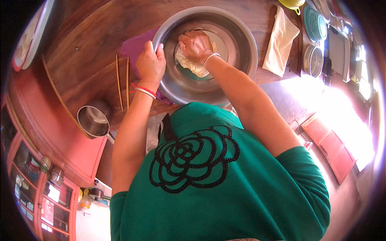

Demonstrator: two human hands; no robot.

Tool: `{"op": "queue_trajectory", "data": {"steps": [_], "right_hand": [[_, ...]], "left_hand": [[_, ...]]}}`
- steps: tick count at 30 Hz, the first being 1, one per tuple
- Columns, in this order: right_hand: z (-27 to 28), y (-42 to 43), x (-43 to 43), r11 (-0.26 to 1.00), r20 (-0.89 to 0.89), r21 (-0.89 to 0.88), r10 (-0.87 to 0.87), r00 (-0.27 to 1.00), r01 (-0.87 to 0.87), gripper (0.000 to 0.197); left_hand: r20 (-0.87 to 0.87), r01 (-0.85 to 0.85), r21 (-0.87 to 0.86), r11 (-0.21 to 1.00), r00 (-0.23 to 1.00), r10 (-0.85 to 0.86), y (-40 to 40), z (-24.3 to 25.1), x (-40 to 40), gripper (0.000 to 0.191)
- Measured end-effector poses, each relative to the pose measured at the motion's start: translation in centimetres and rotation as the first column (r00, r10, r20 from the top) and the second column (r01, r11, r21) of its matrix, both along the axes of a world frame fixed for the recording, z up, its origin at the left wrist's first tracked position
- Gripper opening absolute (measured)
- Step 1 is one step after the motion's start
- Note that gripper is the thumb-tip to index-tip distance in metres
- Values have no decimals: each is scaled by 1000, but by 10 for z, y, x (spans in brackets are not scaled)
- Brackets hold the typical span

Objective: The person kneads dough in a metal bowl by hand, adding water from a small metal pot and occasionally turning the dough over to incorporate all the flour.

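Note:
A wide metal basin (pixel 241 39) rests on the wooden table, partly over a purple cloth (pixel 135 45). My left hand (pixel 151 64) grips its rim on the left side, thumb over the edge. Inside the basin lies a rough, pale lump of dough (pixel 193 66). My right hand (pixel 195 46) is curled into a fist and presses on top of the dough, covering part of it; its fingertips are folded in and hard to see.
Left of the basin lie two wooden chopsticks (pixel 119 82). A metal saucepan (pixel 93 120) stands at the table's near left edge. To the right are a cream cloth (pixel 281 42), a teal plastic colander (pixel 314 24) and a round metal container (pixel 313 61). A tray (pixel 39 33) is at far left.

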State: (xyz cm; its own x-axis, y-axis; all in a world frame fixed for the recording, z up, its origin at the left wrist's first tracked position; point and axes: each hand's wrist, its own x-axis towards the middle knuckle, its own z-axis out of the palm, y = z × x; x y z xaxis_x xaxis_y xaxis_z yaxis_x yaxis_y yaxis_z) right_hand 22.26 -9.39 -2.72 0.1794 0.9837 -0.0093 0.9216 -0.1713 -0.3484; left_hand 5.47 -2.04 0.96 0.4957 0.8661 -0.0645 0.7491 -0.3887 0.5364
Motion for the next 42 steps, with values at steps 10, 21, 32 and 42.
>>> {"op": "queue_trajectory", "data": {"steps": [10,21,32,42], "right_hand": [[67,-36,-19,905,-158,-425,-37,987,-34,26],[28,-86,-59,985,-8,121,124,992,-122,11],[0,-21,-39,986,-6,79,148,989,-147,14],[-7,16,-34,985,-76,-145,81,994,-91,26]], "left_hand": [[17,-46,1,999,999,46,-16,1,-22,33],[87,-92,38,995,992,89,-19,-3,-58,34],[-120,82,-125,989,988,-97,35,5,2,41],[-74,125,-16,992,989,-126,36,1,-2,37]]}}
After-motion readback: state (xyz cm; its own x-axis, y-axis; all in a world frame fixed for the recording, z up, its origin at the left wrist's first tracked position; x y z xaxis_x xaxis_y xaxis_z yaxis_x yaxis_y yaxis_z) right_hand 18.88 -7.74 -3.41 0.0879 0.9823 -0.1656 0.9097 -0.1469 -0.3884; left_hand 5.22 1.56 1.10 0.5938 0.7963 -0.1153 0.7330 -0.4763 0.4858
